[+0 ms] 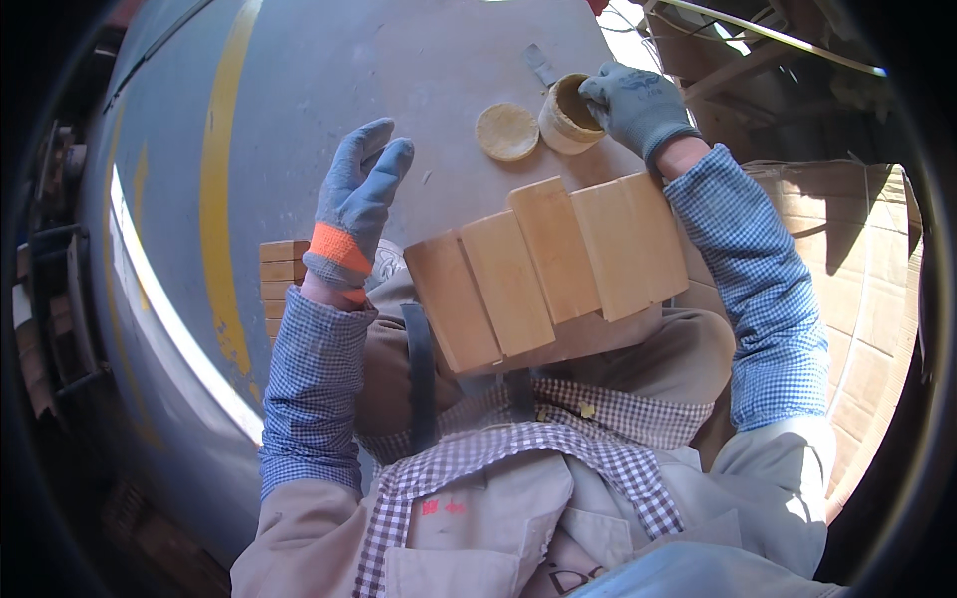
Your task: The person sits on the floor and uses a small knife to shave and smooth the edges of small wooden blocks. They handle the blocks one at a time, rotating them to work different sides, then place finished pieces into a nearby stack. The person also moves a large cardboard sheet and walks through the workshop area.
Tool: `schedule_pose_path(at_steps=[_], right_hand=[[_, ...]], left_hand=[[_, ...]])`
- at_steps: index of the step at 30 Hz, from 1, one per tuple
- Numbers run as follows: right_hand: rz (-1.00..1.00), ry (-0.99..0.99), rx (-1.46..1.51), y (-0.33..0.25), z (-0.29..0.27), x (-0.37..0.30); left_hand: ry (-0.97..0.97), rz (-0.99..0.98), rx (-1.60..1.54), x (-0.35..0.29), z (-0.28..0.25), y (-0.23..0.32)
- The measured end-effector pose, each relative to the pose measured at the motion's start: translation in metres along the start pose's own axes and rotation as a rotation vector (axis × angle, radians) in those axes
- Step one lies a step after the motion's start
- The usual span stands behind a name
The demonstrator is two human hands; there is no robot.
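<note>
My left hand (361, 199), in a grey glove with an orange cuff, hovers in the air left of the boards, fingers apart and holding nothing. At the mouth of a small tub (568, 128) smeared with yellowish paste is my right hand (643, 108), also gloved. Its fingers are bent over the rim and their tips are partly hidden, so whatever they pinch does not show. Left of the tub lies a round lid (506, 133) coated with similar paste. Several pale wooden boards (508, 284) rest side by side, unevenly staggered, before my lap.
A flat scraper-like blade (539, 65) lies just beyond the tub. To the left stands a stack of wooden pieces (284, 284) on the grey floor (169, 199), near a yellow painted stripe (221, 169). Cardboard (847, 269) spreads out behind my right arm.
</note>
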State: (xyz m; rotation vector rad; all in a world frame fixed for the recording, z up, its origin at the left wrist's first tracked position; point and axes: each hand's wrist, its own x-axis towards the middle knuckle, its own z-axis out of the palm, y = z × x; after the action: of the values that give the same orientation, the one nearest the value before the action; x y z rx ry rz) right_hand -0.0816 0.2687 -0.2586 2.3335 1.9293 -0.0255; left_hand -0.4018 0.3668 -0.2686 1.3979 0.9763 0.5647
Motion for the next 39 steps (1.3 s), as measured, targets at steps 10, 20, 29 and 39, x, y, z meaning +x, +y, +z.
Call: schedule_pose_path(at_steps=[10, 20, 29, 39], right_hand=[[0.243, -0.076, 0.701, 0.020, 0.010, 0.006], [0.193, -0.070, 1.002, 0.032, 0.014, -0.008], [0.148, -0.250, 1.173, 0.047, 0.002, -0.030], [0.217, 0.172, 1.568, -0.043, -0.028, -0.231]], left_hand=[[0.151, 0.091, -0.149, -0.070, 0.025, -0.041], [0.081, 0.208, -0.036, -0.066, 0.029, -0.042], [0.007, 0.219, -0.080, -0.062, 0.034, -0.040], [0.042, 0.594, 0.073, -0.065, 0.030, -0.047]])
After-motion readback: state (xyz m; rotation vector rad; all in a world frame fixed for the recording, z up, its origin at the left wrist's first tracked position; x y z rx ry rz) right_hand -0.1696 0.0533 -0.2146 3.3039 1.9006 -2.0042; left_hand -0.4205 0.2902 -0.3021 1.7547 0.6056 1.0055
